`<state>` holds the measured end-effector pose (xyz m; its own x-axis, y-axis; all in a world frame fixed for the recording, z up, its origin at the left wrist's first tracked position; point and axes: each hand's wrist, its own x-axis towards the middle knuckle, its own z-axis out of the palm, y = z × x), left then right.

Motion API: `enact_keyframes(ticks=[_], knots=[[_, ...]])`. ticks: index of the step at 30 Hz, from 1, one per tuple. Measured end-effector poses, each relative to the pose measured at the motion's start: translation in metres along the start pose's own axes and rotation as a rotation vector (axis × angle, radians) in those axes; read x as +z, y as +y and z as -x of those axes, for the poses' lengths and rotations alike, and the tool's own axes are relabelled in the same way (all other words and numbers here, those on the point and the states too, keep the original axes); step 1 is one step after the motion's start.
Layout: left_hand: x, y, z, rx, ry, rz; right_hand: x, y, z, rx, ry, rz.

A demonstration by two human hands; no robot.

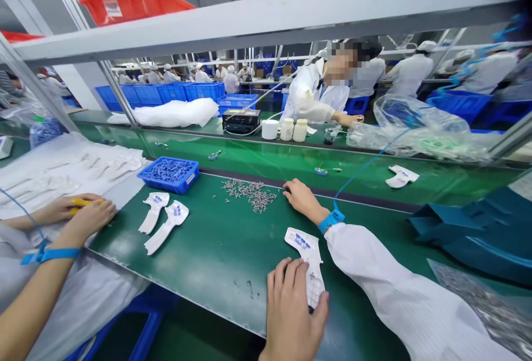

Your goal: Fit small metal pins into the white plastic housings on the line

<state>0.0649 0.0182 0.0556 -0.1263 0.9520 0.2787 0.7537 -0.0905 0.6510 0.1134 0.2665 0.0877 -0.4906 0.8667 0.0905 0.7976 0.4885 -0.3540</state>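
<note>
Left grip (291, 311): closed down over a white shaped piece (308, 253) with blue print, fingers on top and thumb at its right edge. It seems to be pinning the piece flat to the green table (233, 278) rather than lifting it.

Right grip (303, 199): palm down, fingers lightly curled, resting on the table and holding nothing I can see. The forearm reaches in from the right in a white sleeve (394, 289), with a blue wrist strap (331, 221) at the wrist.

Held piece: near the middle of the table, close to me, its upper end showing beyond the left grip's fingers.

Beside the right grip: a loose pile of small metal screws (249, 195), spread thin, I'd judge, so single ones are easy to reach.

Farther left: a blue parts tray (168, 186) and two more white shaped pieces (153, 211) (167, 231), laid flat within reach.

Co-worker at left: two bare hands (75, 211) around a yellow object (85, 202).
</note>
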Motion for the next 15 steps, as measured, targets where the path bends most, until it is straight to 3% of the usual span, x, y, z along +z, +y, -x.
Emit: enact_keyframes(ticks=[3,6,12,15], knots=[[0.001,-0.001,0.000,-0.010,0.003,0.007,0.001,-0.001,-0.002,-0.003,-0.019,0.012],[-0.002,0.001,0.001,-0.005,-0.003,0.028,-0.013,0.001,0.016,-0.041,-0.116,-0.009],[-0.012,0.001,0.001,-0.004,0.081,0.156,-0.062,-0.004,0.107,-0.175,-0.519,-0.178],[-0.013,0.000,0.001,0.055,0.117,0.201,-0.073,-0.016,0.150,-0.145,-0.578,-0.285]])
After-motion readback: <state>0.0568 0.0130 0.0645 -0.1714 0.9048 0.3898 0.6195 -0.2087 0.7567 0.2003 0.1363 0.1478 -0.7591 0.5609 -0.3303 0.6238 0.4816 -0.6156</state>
